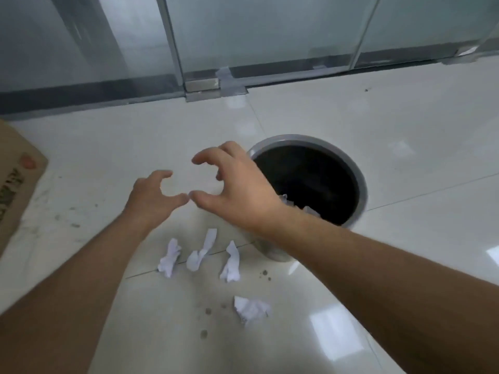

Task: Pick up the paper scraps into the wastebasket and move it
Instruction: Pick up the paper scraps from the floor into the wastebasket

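Both arms reach forward over a pale tiled floor (351, 125). The left hand (151, 197) and the right hand (237, 184) hover with fingers curled and spread, thumbs nearly tip to tip, both empty; nothing is pinched or cupped in either. The wastebasket (363, 190), grey-rimmed with a dark interior, stands upright just right of the right hand, its near wall partly hidden behind the right forearm. A few white scraps show at the bottom of it, so the collecting seems partly done. Four paper scraps remain on the floor: three twisted ones in a row, left scrap (168, 259), middle scrap (201, 251), right scrap (231, 263), all just beside the basket's foot, and a flatter crumpled scrap (251, 309) nearer the person, a little apart from the row. The hands sit beyond the scraps, not above them, so the open claw shape reads as readiness either to drop back onto the paper or to take the basket rim; cannot tell which. A cardboard sheet (19, 179) lies at the left edge, well apart. Glass partition (256, 31) closes the far side. The basket's place close to the litter keeps each carry short.
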Motion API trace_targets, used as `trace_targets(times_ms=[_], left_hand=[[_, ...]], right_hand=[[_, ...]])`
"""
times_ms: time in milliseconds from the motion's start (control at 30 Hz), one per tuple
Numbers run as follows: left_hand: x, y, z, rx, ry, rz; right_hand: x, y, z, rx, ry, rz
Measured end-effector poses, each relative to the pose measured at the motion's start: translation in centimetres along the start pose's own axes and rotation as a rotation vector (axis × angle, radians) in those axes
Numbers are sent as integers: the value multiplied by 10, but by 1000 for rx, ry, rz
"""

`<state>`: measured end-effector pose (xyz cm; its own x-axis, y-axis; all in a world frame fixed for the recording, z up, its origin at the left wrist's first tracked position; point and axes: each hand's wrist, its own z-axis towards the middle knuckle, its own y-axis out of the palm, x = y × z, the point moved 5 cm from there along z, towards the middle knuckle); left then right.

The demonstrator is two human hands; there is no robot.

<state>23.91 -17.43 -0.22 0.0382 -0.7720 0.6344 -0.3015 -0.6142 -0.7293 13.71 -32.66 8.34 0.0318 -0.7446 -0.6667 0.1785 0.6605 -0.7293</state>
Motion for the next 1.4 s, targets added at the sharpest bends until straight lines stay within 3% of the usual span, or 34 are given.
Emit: trace_targets(times_ms=[100, 200, 333, 433, 500, 700, 833, 1000, 1233, 1400], left_hand=[[-88, 12, -7, -134, -189, 134], [-141, 40, -17, -249, -273, 217], [-156, 81, -14, -389, -153, 481], [-152, 101, -2, -430, -29, 661], [-149, 114, 6, -457, 15, 704], [-126, 162, 12, -562, 285, 829], [-110, 201, -9, -580, 467, 766], [-106, 229, -35, -631, 411, 560], [-103, 188, -41, -497, 350, 344], [-50, 95, -43, -256, 469, 301]], right_hand=[[-7, 71, -27, -170, -4, 60], [54, 134, -75, -319, 288, 2], [156, 163, -149, -374, 831, -139], [188, 180, -180, -469, 957, -164], [199, 188, -182, -467, 954, -166], [206, 206, -130, -435, 651, -240], [206, 216, -98, -496, 576, -152], [187, 229, -91, -472, 565, -96], [163, 216, -75, -342, 596, 111], [102, 183, -27, -253, 386, 62]])
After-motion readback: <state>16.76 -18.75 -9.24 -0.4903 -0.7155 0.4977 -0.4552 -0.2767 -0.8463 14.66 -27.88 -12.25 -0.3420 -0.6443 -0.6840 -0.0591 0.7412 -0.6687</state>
